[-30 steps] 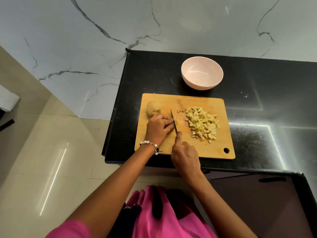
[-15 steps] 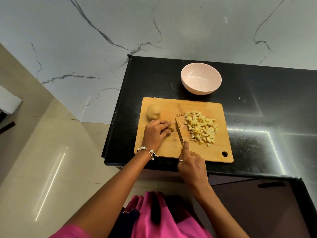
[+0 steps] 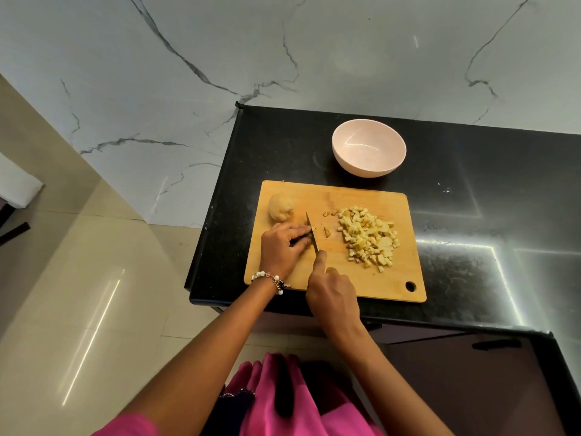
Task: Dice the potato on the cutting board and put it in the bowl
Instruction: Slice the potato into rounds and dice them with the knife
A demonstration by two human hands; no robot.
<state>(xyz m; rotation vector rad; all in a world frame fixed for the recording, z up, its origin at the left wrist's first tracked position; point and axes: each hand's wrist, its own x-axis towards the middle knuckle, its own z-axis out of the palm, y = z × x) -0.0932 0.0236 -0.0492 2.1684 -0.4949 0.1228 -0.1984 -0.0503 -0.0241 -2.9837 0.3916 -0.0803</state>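
A black counter (image 3: 283, 146) fills the right of the view, set against a marble wall, and on it lies a wooden board (image 3: 361, 278) with its long side running left to right and a hang hole at the near right corner. Behind the board, well apart from its far edge, stands a pale pink bowl (image 3: 368, 152), with nothing in it that I can see. A heap of dice (image 3: 367, 236) covers the right half of the board, with a few loose bits trailing to its left. At the far left corner sits an uncut potato chunk (image 3: 279, 207), rounded and untouched by either hand. The left hand (image 3: 283, 250), a beaded bracelet on its wrist, curls tight over a small potato piece, most of which is hidden under the fingers. The right hand (image 3: 333, 297) grips a knife (image 3: 312, 231), forefinger laid along the spine, blade pointing away from the body and standing just against the left fingertips. The piece lies directly left of the blade, under the nearer left hand, so the next cut seems to depend on the fingers retreating leftward ahead of the edge. One small offcut (image 3: 327, 231) rests just right of the blade. Dicing looks well along, with the corner chunk and the transfer to the bowl not yet done.
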